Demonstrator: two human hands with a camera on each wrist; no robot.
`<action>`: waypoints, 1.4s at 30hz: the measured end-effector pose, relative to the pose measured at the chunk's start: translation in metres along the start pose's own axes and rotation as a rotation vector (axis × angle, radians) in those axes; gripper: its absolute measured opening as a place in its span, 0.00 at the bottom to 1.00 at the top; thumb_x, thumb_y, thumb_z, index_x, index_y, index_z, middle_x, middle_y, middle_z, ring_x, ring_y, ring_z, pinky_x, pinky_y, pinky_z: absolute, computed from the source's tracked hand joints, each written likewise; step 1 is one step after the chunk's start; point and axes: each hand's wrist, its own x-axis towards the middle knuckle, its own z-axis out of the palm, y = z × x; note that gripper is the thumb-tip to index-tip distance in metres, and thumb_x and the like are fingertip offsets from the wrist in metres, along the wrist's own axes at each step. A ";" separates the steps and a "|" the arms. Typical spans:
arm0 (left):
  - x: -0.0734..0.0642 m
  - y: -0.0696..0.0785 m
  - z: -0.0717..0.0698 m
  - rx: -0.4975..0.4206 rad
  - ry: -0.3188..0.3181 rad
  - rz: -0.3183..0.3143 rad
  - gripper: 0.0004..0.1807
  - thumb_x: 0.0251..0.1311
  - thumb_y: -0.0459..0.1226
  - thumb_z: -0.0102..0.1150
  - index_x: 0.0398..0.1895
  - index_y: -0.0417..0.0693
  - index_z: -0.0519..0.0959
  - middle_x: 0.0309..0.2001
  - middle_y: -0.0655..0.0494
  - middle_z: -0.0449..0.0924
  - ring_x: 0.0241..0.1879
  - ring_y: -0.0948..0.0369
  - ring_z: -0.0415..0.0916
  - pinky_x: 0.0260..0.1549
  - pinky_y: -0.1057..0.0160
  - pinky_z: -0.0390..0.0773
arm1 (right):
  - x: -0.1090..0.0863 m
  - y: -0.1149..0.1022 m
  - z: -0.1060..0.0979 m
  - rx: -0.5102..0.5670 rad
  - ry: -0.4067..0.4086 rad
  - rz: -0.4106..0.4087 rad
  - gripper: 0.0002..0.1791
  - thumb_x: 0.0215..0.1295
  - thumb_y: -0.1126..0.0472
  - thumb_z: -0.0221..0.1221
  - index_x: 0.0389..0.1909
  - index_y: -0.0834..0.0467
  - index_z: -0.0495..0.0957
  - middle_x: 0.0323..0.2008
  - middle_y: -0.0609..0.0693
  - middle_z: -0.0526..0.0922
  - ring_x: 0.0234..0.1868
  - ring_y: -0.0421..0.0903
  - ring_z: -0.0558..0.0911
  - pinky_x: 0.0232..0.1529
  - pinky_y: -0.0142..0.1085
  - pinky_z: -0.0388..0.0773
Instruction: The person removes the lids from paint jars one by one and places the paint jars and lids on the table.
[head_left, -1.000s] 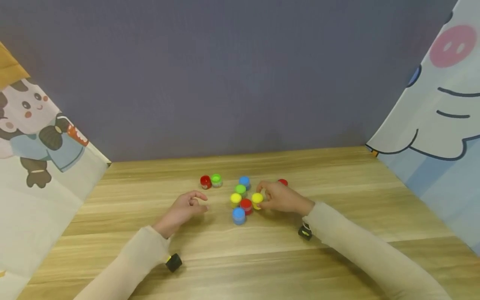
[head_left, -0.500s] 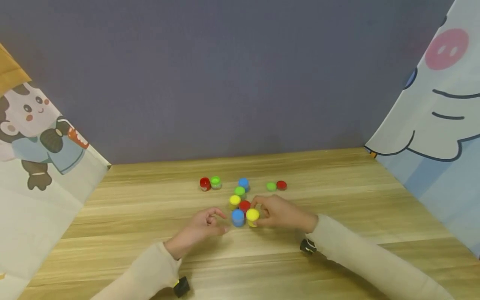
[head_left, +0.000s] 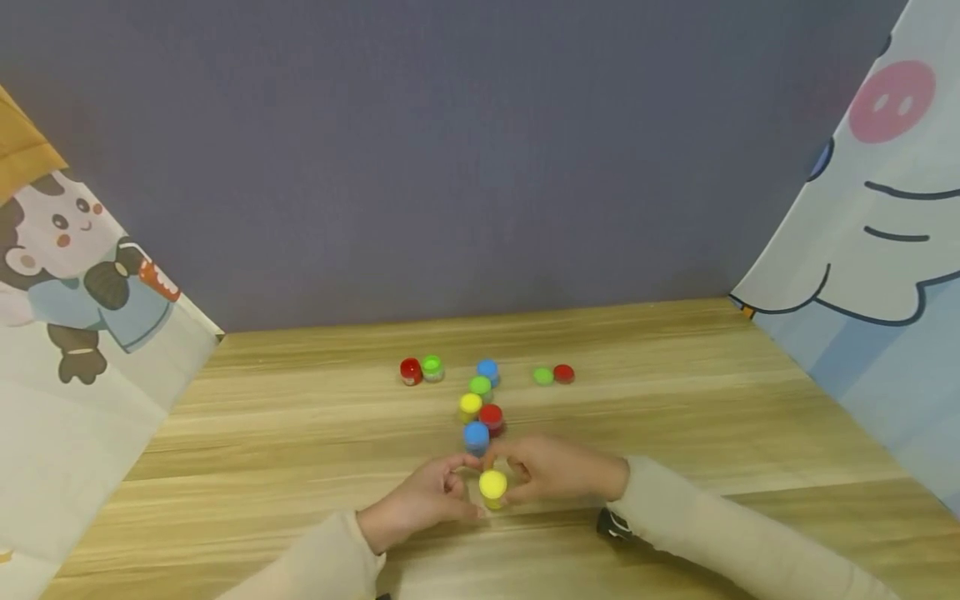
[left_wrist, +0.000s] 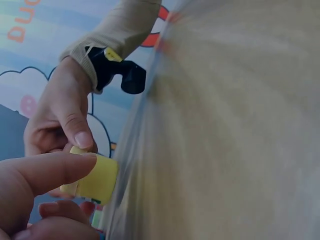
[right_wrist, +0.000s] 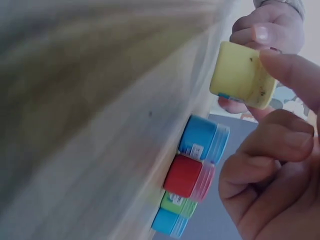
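Observation:
A small yellow jar [head_left: 492, 487] is up near the front of the table. My right hand [head_left: 558, 468] pinches it between thumb and curled fingers, and in the right wrist view the jar [right_wrist: 240, 75] appears tilted. From the other side my left hand [head_left: 423, 500] reaches with thumb and forefinger parted around the jar; in the left wrist view its thumb [left_wrist: 55, 172] overlaps the jar's side, and contact is hard to tell. Just beyond stand a blue jar [head_left: 476, 437], a red jar [head_left: 491, 419] and another yellow jar [head_left: 470, 407].
Farther back are a green jar [head_left: 480, 387] and another blue jar [head_left: 487, 372]. Back left, an open red jar [head_left: 410, 372] sits beside an open green jar [head_left: 432, 368]. A green lid [head_left: 543, 377] and a red lid [head_left: 564, 373] lie back right.
My right hand has brought the yellow jar from beside the red jar toward the front edge. My left hand has moved right and nearer, up to the jar.

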 end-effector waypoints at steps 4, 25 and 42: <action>0.000 -0.003 0.007 -0.025 -0.049 0.028 0.31 0.46 0.27 0.66 0.57 0.35 0.70 0.15 0.62 0.63 0.15 0.69 0.57 0.15 0.74 0.58 | -0.002 -0.003 0.004 0.017 -0.022 -0.058 0.17 0.55 0.60 0.66 0.47 0.52 0.75 0.17 0.36 0.63 0.17 0.28 0.60 0.18 0.22 0.60; 0.005 0.000 0.016 -0.008 -0.045 -0.011 0.30 0.43 0.25 0.67 0.54 0.34 0.71 0.16 0.61 0.64 0.16 0.68 0.58 0.16 0.75 0.60 | -0.004 -0.011 0.008 -0.186 0.012 -0.080 0.18 0.57 0.53 0.65 0.46 0.55 0.77 0.14 0.34 0.62 0.14 0.27 0.58 0.15 0.20 0.60; 0.007 -0.007 0.019 0.015 -0.004 0.011 0.27 0.42 0.23 0.67 0.51 0.36 0.75 0.14 0.61 0.63 0.15 0.67 0.57 0.15 0.75 0.59 | -0.001 -0.032 0.021 -0.455 0.096 0.121 0.22 0.52 0.37 0.63 0.24 0.51 0.72 0.14 0.38 0.62 0.15 0.32 0.60 0.14 0.25 0.60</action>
